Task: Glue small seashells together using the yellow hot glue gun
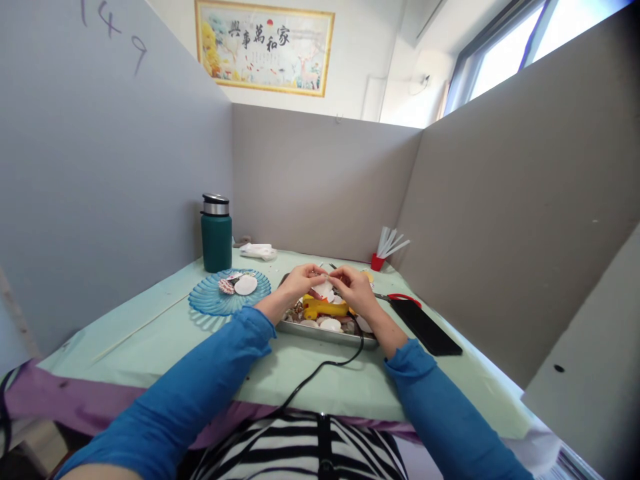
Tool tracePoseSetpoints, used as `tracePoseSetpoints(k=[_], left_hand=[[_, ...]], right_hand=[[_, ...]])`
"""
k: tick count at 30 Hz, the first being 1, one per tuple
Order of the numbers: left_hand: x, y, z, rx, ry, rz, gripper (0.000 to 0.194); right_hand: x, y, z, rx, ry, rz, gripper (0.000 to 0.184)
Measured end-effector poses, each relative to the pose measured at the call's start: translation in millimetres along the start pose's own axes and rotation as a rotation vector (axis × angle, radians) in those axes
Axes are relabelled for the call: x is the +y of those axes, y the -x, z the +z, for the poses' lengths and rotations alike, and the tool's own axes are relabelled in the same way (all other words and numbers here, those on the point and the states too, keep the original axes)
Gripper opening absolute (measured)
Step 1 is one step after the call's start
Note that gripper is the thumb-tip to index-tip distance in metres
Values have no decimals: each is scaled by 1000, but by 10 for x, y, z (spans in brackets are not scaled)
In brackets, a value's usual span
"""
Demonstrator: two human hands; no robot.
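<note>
My left hand [303, 281] and my right hand [354, 288] meet fingertip to fingertip above a metal tray [327, 337]. Both are closed in a pinch around a thin white shell-like piece [324, 289]; its exact shape is partly hidden by the fingers. Below them in the tray lies a yellow glue gun [326, 307] among several pale shells [331, 325] and small brownish bits. A black cord [320, 365] runs from the tray toward the table's front edge.
A blue scalloped plate [200, 301] with a white disc and a striped shell stands left, near a green bottle [217, 240]. On the right are a black phone [425, 327], red-handled scissors [405, 298] and a red cup [378, 262] of white sticks. Grey partitions enclose the table.
</note>
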State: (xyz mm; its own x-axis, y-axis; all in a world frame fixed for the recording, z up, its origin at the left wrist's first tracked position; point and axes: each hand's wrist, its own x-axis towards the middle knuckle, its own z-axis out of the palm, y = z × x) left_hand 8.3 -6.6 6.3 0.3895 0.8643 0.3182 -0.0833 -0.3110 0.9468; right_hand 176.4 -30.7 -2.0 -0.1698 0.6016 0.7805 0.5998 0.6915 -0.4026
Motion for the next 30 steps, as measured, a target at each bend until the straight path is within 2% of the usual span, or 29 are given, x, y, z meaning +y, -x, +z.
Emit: tracePoseSetpoints(k=[15,24,30], left_hand=[[7,0,3,14,11,-4,28],[0,-5,-2,33,-39,-49,29],[-48,-39,-20,21,-148,32,34]], right_hand=[[57,1,41,7,-33,30,17],[31,1,22,-26,39,21,16],[28,-8,20,-9,-2,18,14]])
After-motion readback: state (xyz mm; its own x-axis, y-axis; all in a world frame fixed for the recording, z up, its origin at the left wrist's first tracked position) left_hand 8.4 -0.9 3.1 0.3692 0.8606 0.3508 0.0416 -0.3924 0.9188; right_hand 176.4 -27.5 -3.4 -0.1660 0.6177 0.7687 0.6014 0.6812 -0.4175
